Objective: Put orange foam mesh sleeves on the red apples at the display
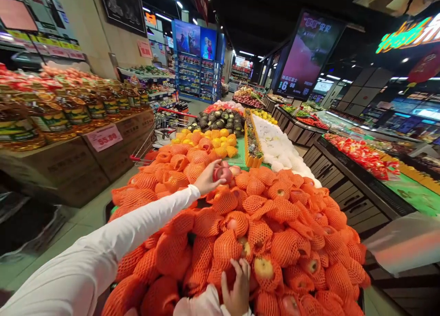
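Note:
My left hand (208, 177) stretches far out over a heap of apples in orange foam nets. It is closed on a bare red apple (224, 173), fingers around its left side. Close to me, my right hand (237, 281) rests low among netted apples, thumb and fingers apart and slightly curled. Its fingertips lie just under a netted apple (227, 249). To its right, a yellowish apple (264, 268) shows through the opening of its net. Another pale red apple (235, 170) lies just beyond the held one.
Behind the heap lie yellow netted fruit (220, 141), dark netted fruit (220, 121) and white-netted fruit (278, 146) past a yellow divider (252, 139). A shopping cart (154, 137) stands left, near oil bottles (72, 107) on cartons. Another produce stand (360, 183) is at right.

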The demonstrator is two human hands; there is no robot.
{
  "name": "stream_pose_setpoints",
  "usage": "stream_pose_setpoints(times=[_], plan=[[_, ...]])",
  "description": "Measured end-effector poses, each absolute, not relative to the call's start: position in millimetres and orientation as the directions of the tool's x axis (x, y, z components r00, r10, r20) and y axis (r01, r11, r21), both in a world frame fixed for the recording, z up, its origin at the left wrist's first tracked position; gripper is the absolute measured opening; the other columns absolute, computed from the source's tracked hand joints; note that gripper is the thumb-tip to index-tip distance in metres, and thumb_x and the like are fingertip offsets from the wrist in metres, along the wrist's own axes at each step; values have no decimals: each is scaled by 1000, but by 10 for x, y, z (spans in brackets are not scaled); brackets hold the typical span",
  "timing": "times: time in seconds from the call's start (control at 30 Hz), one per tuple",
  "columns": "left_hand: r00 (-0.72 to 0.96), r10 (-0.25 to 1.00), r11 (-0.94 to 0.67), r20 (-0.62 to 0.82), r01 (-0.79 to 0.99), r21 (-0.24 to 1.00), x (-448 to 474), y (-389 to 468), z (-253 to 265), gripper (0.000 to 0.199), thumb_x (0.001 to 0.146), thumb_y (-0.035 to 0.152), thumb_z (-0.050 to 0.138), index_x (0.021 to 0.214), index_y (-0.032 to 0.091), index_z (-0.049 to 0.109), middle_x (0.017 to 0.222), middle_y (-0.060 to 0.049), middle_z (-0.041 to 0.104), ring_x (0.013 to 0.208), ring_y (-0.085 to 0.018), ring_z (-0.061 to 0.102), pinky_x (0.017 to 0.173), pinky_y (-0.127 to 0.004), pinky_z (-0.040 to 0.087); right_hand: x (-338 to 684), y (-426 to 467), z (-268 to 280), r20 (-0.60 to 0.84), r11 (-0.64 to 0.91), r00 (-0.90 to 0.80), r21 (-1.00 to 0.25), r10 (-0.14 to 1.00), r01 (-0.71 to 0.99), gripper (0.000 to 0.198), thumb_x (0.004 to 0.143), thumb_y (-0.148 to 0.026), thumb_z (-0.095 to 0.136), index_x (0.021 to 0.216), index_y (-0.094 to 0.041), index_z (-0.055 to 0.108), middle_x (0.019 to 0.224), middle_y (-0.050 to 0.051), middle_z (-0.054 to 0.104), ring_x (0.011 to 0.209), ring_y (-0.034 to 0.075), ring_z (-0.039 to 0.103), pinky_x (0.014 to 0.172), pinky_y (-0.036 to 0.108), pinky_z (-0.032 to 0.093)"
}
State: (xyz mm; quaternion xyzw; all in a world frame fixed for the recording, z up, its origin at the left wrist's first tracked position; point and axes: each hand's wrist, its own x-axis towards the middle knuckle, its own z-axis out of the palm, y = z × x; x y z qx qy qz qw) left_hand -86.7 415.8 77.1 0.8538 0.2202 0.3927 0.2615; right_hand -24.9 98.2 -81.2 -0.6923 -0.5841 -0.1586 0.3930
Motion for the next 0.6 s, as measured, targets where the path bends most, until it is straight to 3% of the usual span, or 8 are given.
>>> stream_pose_setpoints(times=[0.1,0.2,0.27,0.4,0.6], plan=[[740,499,-743,450,99,662,-1091,3630,665,69,80,39,66,140,21,35,125,-13,56,113,-26,57,99,-43,46,-337,853,-981,658,-34,397,-492,640,870,50,87,-30,51,136,-39,42,109,12,58,102,39,61,76,63,56],[863,382,-819,332,150,553,-1204,3254,547,61,76,37,70,131,21,48,126,-14,53,114,-30,54,100,-46,45,-324,839,-1046,633,-29,400,-512,663,859,45,86,-24,56,130,-30,48,112,13,58,107,35,59,83,61,54],[878,369,-867,304,207,454,-1215,3114,482,63,74,34,71,130,19,49,129,-16,49,116,-32,51,100,-49,45,-307,845,-1055,639,-31,390,-497,663,867,40,87,-23,56,126,-25,51,112,14,58,109,33,57,85,59,53],[850,404,-874,337,250,416,-1158,3028,312,74,74,39,69,138,18,39,137,-18,41,123,-34,47,103,-50,44,-306,835,-1061,643,-44,388,-483,660,874,36,89,-23,55,124,-22,53,113,14,59,111,32,55,87,56,52],[747,448,-872,491,243,426,-1154,3021,-124,71,81,42,63,142,20,33,143,-16,37,132,-30,43,108,-46,41,-317,812,-1078,622,-42,369,-475,691,879,37,90,-22,53,126,-21,50,113,12,62,112,30,53,91,56,49]])
